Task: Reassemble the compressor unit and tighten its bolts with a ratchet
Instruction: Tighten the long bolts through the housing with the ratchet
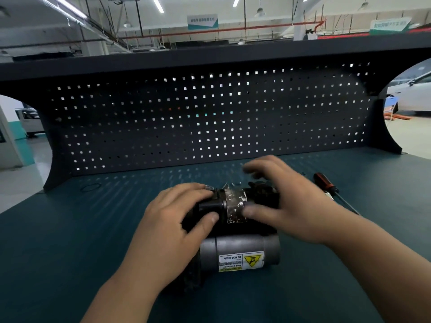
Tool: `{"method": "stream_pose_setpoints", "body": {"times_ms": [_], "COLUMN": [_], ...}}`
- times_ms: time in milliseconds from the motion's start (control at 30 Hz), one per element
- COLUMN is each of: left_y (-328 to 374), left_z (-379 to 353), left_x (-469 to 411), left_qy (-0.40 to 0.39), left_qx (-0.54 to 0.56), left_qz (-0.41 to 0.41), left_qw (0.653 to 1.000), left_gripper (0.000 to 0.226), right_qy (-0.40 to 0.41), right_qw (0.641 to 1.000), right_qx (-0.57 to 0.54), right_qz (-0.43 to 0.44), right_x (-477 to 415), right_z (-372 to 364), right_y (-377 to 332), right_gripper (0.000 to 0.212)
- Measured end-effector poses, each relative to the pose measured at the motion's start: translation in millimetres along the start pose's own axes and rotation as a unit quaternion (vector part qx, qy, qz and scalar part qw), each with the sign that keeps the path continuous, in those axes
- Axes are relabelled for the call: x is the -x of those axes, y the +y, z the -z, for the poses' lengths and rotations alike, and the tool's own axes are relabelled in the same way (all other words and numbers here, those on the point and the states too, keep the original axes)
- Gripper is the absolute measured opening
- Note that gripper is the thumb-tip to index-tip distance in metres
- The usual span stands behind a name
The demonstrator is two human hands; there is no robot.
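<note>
Compressor unit [238,248] lies on the tabletop [70,241], low centre of view, long axis running 9 to 3 o'clock. Grey cylinder faces the person, with an upside-down warning label [241,261]. Black upper section [207,206] sits on its 12 o'clock side.

Left hand [177,220] is at the 9 o'clock end, fingers curled over the black section and thumb pressed on its near face: a firm grip. Right hand [289,201] is at the 3 o'clock end. Its thumb touches the foil-taped band [235,203]; its fingers are spread and motion-blurred above the far side, so contact there can't be told.

Both hands are on the unit, one at each end, neither clearly nearer. It looks like the parts are being seated or aligned along that axis.

No ratchet in view. Screwdriver [324,183] lies at 2 o'clock of the unit, nearer the right hand. A black ring [90,187] lies at 10 o'clock, well apart.
</note>
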State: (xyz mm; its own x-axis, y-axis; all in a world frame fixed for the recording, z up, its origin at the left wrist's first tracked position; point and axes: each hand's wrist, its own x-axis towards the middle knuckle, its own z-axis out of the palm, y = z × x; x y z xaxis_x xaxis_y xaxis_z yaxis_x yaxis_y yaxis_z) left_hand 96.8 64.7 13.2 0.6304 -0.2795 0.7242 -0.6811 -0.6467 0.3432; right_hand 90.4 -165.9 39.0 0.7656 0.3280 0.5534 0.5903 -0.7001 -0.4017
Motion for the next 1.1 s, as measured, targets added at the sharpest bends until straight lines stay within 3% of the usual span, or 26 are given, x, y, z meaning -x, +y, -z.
{"method": "stream_pose_setpoints", "body": {"times_ms": [67, 133, 233, 333, 433, 567, 733, 933, 1100], "left_y": [10, 17, 16, 15, 18, 24, 25, 57, 64], "left_z": [-2, -2, 5, 8, 5, 0, 2, 7, 5], "left_x": [-4, -11, -15, -10, -7, -9, -16, -24, -22], "left_qy": [-0.023, -0.06, -0.09, -0.102, -0.109, -0.082, -0.13, -0.094, -0.134], "left_qx": [-0.068, -0.087, -0.059, -0.044, -0.054, -0.054, -0.075, -0.257, -0.323], "left_qz": [-0.018, -0.005, 0.027, 0.068, 0.095, 0.123, 0.074, -0.078, -0.045], "left_qw": [0.997, 0.994, 0.994, 0.991, 0.988, 0.988, 0.986, 0.959, 0.936], "left_gripper": [0.035, 0.029, 0.024, 0.027, 0.046, 0.053, 0.04, 0.019, 0.026], "right_qy": [-0.042, -0.071, -0.042, -0.028, 0.028, 0.077, 0.12, 0.14, 0.129], "right_qw": [0.99, 0.982, 0.96, 0.913, 0.871, 0.859, 0.84, 0.837, 0.851], "right_qx": [-0.09, -0.122, -0.227, -0.35, -0.442, -0.458, -0.473, -0.471, -0.448], "right_qz": [-0.098, -0.126, -0.159, -0.207, -0.211, -0.217, -0.237, -0.241, -0.24], "right_x": [11, 16, 16, 18, 19, 23, 27, 32, 34], "right_z": [5, 2, -7, -21, -36, -42, -46, -48, -45], "right_y": [19, 32, 40, 45, 46, 45, 41, 28, 26], "right_gripper": [0.077, 0.09, 0.106, 0.098, 0.079, 0.052, 0.062, 0.065, 0.057]}}
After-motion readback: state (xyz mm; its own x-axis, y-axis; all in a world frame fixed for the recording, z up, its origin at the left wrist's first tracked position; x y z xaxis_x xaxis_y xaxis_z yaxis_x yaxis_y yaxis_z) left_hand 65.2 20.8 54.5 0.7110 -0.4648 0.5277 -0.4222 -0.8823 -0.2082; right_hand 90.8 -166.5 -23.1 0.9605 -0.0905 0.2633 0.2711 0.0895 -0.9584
